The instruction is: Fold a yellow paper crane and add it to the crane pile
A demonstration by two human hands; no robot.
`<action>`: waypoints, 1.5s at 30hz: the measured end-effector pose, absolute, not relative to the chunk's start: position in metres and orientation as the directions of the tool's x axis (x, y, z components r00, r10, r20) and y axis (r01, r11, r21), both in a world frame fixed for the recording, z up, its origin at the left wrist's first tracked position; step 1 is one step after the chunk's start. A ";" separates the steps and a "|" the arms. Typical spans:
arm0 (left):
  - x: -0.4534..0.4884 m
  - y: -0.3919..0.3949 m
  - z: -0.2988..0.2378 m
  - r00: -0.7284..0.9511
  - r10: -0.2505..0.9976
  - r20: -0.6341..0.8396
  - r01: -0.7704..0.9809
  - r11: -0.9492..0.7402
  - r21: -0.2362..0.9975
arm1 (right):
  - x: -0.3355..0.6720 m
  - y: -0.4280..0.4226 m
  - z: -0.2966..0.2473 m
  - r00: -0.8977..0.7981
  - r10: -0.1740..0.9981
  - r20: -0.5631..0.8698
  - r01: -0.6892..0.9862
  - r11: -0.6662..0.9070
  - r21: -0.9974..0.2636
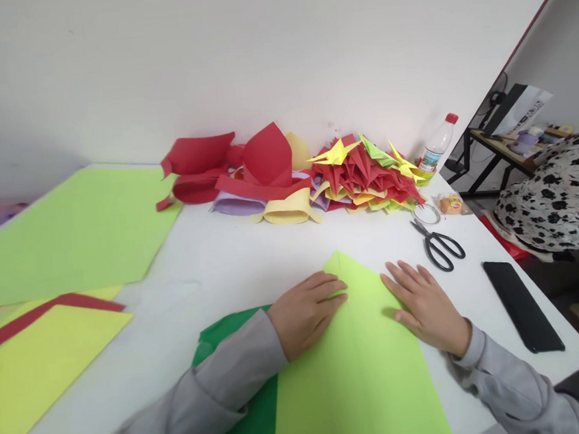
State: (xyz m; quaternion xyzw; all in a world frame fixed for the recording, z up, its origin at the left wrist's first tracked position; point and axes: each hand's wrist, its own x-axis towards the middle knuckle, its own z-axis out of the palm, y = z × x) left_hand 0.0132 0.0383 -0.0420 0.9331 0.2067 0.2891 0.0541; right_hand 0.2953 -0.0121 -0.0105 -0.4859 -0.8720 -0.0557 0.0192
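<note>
A light green sheet of paper [352, 379] lies in front of me, its far end coming to a point like a roof. My left hand [309, 309] rests on its left slanted edge, fingers stretched toward the middle. On the right slanted edge lies my right hand [424, 303], palm down with the fingers a little spread. Neither hand grips anything. Under my left forearm a dark green sheet [249, 407] shows partly from beneath the light green one. Beyond my right hand are black-handled scissors [436, 242], lying on the table.
Large green sheets [80, 233] and yellow sheets [45, 370] cover the table's left side. Along the wall sit curled red paper pieces [265, 159] and a heap of folded paper stars [361, 171]. A bottle [437, 145], a tape roll [426, 214] and a black phone [522, 306] stand or lie rightward.
</note>
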 end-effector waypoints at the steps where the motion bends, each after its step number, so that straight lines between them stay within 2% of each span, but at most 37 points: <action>1: 0.014 0.038 -0.042 0.747 0.418 0.517 0.356 -0.908 0.220 | 0.299 -0.014 -0.012 -0.530 0.842 0.095 0.848 0.525 0.078; 5: 0.015 0.038 -0.043 0.741 0.423 0.522 0.358 -0.906 0.226 | 0.312 -0.020 -0.018 -0.553 0.815 0.172 0.831 0.553 0.054; 12: 0.018 0.042 -0.048 0.724 0.379 0.576 0.326 -0.924 0.199 | 0.291 -0.008 -0.001 -0.538 0.730 0.422 0.804 0.594 -0.003; 17: 0.019 0.041 -0.045 0.724 0.361 0.588 0.327 -0.930 0.168 | 0.244 0.020 0.005 -0.718 0.602 0.349 0.624 0.779 -0.061; 23: 0.019 0.036 -0.042 0.706 0.431 0.561 0.401 -0.897 0.185 | 0.235 0.027 -0.014 -0.724 0.562 0.400 0.552 0.820 -0.154; 33: 0.019 0.034 -0.038 0.713 0.430 0.553 0.385 -0.900 0.204 | 0.234 0.029 -0.013 -0.696 0.647 0.312 0.575 0.762 -0.298; 45: 0.009 0.034 -0.039 0.690 0.478 0.543 0.353 -0.878 0.324 | 0.234 0.024 -0.014 -0.721 0.641 0.263 0.605 0.768 -0.210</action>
